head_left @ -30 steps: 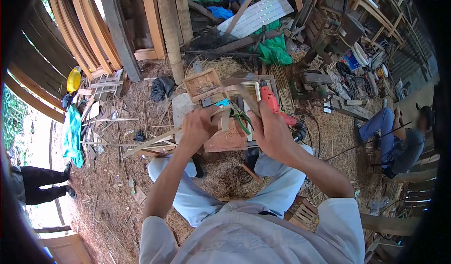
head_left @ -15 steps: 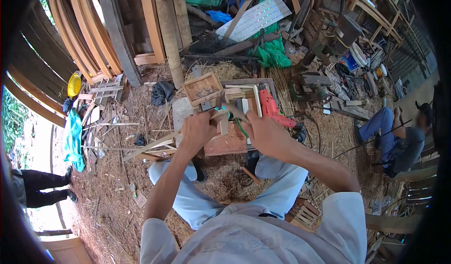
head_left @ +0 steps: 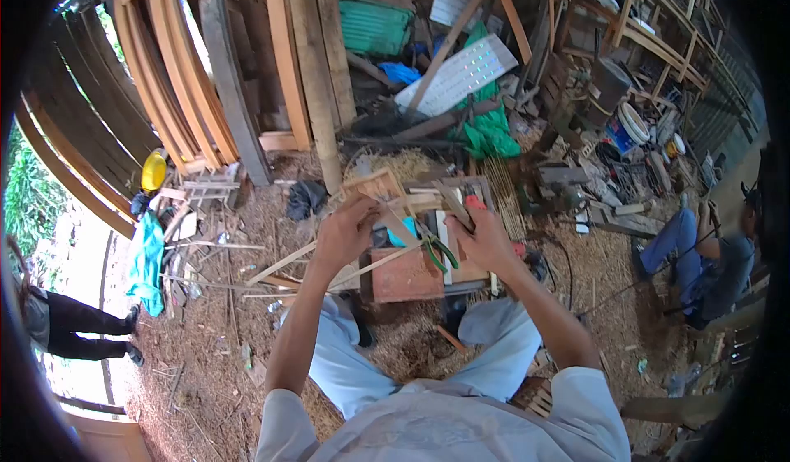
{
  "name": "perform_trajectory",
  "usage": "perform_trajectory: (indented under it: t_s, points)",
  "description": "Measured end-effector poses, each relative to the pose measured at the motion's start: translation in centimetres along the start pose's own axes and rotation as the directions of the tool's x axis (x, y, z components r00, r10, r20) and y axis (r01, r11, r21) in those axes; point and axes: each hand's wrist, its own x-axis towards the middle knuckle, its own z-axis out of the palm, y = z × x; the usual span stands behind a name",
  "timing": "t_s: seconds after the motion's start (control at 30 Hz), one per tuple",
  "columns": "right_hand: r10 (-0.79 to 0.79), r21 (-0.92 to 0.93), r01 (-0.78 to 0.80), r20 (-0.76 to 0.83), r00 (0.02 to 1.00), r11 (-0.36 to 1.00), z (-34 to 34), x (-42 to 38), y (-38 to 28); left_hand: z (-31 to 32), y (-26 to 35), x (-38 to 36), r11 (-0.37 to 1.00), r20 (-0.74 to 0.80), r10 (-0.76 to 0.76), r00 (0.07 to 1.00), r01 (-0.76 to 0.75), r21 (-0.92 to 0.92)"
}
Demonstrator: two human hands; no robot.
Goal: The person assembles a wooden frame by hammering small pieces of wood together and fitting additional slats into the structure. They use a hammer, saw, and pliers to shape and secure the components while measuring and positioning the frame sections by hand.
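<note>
My left hand (head_left: 349, 228) is closed, its fingers pinching a pale flat piece of wood (head_left: 398, 227) over the low work box. To its right my right hand (head_left: 487, 241) wraps round a long, narrow, greyish-brown tool (head_left: 452, 199) pointing away from me; its exact kind is unclear. Between the hands lie green-handled pliers (head_left: 441, 253), close beside the right fingers. A reddish-brown board (head_left: 407, 276) forms the near part of the box top. Beyond the left hand sits a shallow wooden tray (head_left: 376, 187). The red power drill (head_left: 472, 202) is mostly hidden behind my right hand.
Thin wooden strips (head_left: 284, 263) stick out left of the box. A black bag (head_left: 306, 199) lies on the shaving-strewn floor. One person (head_left: 716, 256) sits at the far right, another (head_left: 82, 325) stands at the left. Wooden frames (head_left: 169, 75) lean behind.
My hands have moved apart, and the tool in my right hand has swung away from the wood piece. The pliers show more fully. The whole view has shifted slightly.
</note>
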Motion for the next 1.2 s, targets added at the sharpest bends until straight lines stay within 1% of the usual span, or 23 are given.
perform_trajectory:
  t_s: [0.03, 0.07, 0.1, 0.17, 0.2, 0.23, 0.27, 0.3, 0.33, 0.37, 0.43, 0.5, 0.57, 0.6, 0.63, 0.67, 0.73, 0.77, 0.8, 0.93, 1.0, 1.13, 1.2]
  points:
    - [0.017, 0.034, -0.015, -0.064, 0.998, 0.999, 0.3, 0.1, 0.4, -1.4, 0.0, 0.7, 0.997, -0.073, 0.042, 0.996, -0.047, -0.065]
    - [0.046, 0.01, -0.046, -0.072, 0.996, 0.999, 0.8, 0.3, 1.2, -2.4, -0.5, 1.0, 0.994, -0.075, -0.039, 0.996, 0.031, -0.102]
    - [0.022, 0.02, -0.021, -0.075, 0.997, 1.0, 1.5, 0.5, 1.4, -3.8, -0.1, 1.5, 0.996, -0.093, -0.033, 0.995, 0.026, -0.082]
    - [0.105, 0.196, -0.069, -0.179, 0.978, 0.978, 2.8, 0.8, 2.0, -6.7, 1.5, 2.4, 0.944, -0.15, -0.174, 0.973, 0.121, -0.307]
    - [0.035, 0.197, 0.017, -0.256, 0.966, 0.98, 3.4, 1.3, 2.0, -7.1, 1.6, 3.2, 0.917, -0.258, -0.159, 0.953, 0.046, -0.397]
    - [0.024, 0.199, 0.029, -0.262, 0.965, 0.98, 3.6, 1.7, 2.0, -7.8, 1.7, 3.5, 0.92, -0.267, -0.151, 0.952, 0.036, -0.39]
    - [0.153, 0.414, -0.062, -0.191, 0.97, 0.908, 3.9, 2.1, 1.9, -8.6, 2.1, 3.7, 0.872, -0.282, -0.236, 0.93, 0.074, -0.484]
    - [0.261, 0.601, -0.153, -0.096, 0.96, 0.785, 4.0, 2.5, 1.4, -9.3, 2.7, 4.1, 0.811, -0.285, -0.316, 0.905, 0.102, -0.576]
    - [0.195, 0.606, -0.07, -0.143, 0.97, 0.793, 4.2, 3.1, 1.1, -9.8, 2.6, 4.5, 0.8, -0.297, -0.286, 0.911, 0.057, -0.598]
    - [0.194, 0.602, -0.059, -0.161, 0.968, 0.797, 4.2, 3.7, 0.7, -10.2, 2.4, 4.8, 0.798, -0.297, -0.272, 0.915, 0.041, -0.602]
    - [0.04, 0.601, 0.201, -0.362, 0.931, 0.773, 3.6, 4.9, -0.8, -10.9, 2.1, 5.1, 0.718, -0.317, -0.357, 0.879, 0.041, -0.695]
    - [-0.007, 0.553, 0.212, -0.35, 0.937, 0.806, 2.2, 5.5, -1.9, -11.8, 2.0, 5.1, 0.62, -0.274, -0.331, 0.903, -0.012, -0.785]
    - [-0.029, 0.667, 0.209, -0.27, 0.962, 0.715, 1.5, 5.7, -3.1, -12.2, 1.7, 5.1, 0.632, -0.267, -0.323, 0.908, -0.003, -0.775]
    - [-0.062, 0.724, 0.279, -0.311, 0.948, 0.631, 0.9, 5.7, -4.2, -12.2, 1.5, 5.1, 0.627, -0.265, -0.327, 0.907, -0.002, -0.779]
    - [-0.061, 0.721, 0.283, -0.318, 0.946, 0.632, 0.4, 5.5, -5.2, -12.0, 1.4, 5.0, 0.623, -0.263, -0.331, 0.906, 0.001, -0.782]
    - [-0.026, 0.752, 0.268, -0.317, 0.948, 0.602, -0.2, 5.3, -6.2, -11.9, 1.4, 4.9, 0.569, -0.245, -0.346, 0.906, -0.005, -0.823]
    - [0.012, 0.783, 0.253, -0.316, 0.949, 0.569, -1.0, 5.0, -7.0, -11.1, 1.4, 4.8, 0.579, -0.257, -0.354, 0.899, -0.006, -0.816]
    - [0.015, 0.782, 0.222, -0.283, 0.959, 0.582, -1.3, 4.9, -7.1, -10.7, 1.2, 4.8, 0.589, -0.272, -0.366, 0.89, -0.005, -0.808]
    - [0.019, 0.78, 0.191, -0.252, 0.968, 0.596, -1.6, 4.7, -7.2, -10.4, 1.1, 4.8, 0.557, -0.275, -0.364, 0.89, -0.029, -0.83]
    - [0.018, 0.723, 0.196, -0.277, 0.961, 0.662, -1.9, 4.3, -7.9, -9.3, 0.5, 4.4, 0.549, -0.28, -0.351, 0.894, -0.046, -0.834]
    - [-0.027, 0.555, 0.267, -0.403, 0.915, 0.788, -1.4, 4.4, -7.6, -8.9, 0.7, 4.2, 0.512, -0.283, -0.323, 0.903, -0.084, -0.855]
    - [-0.025, 0.6, 0.271, -0.384, 0.923, 0.753, -2.6, 4.0, -8.5, -9.5, 1.5, 3.6, 0.482, -0.283, -0.3, 0.911, -0.111, -0.869]
    - [0.006, 0.632, 0.215, -0.329, 0.944, 0.744, -3.2, 3.6, -9.0, -10.0, 2.5, 3.3, 0.546, -0.302, -0.256, 0.918, -0.12, -0.829]
